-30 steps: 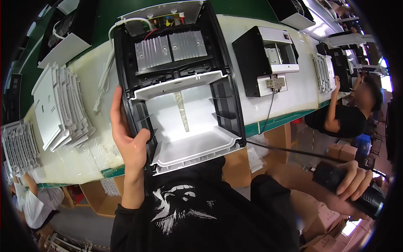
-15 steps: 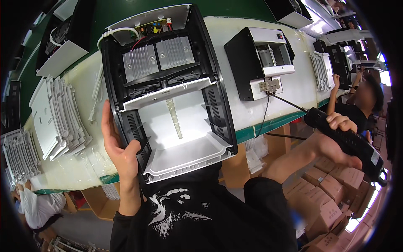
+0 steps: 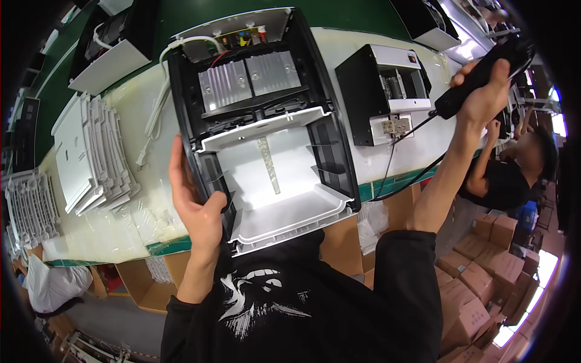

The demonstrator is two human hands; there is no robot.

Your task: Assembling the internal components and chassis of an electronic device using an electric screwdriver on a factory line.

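Observation:
A black and white appliance housing (image 3: 289, 219), its upper bay fitted with two silver finned metal blocks (image 3: 251, 78), stands tilted in front of me at the bench edge. My left hand (image 3: 201, 209) grips its left side, thumb on the near face and fingers behind. Raised at the right, my right hand (image 3: 484, 103) is wrapped around a black electric screwdriver (image 3: 463, 88). Its long thin bit slants down toward the metal outlet (image 3: 396, 127) of a black and white screw feeder (image 3: 361, 97); whether the tip touches cannot be made out.
Stacked white plastic panels (image 3: 97, 157) lie on the bench at the left, beside a white power cord (image 3: 158, 118). More part-built units stand behind. Cardboard boxes (image 3: 478, 278) are piled at the lower right. A co-worker (image 3: 508, 172) is at the far right.
My right hand has swung the screwdriver upward from the lower right, so its bit now slants down to the feeder. In the picture, the housing and my left hand sit further right.

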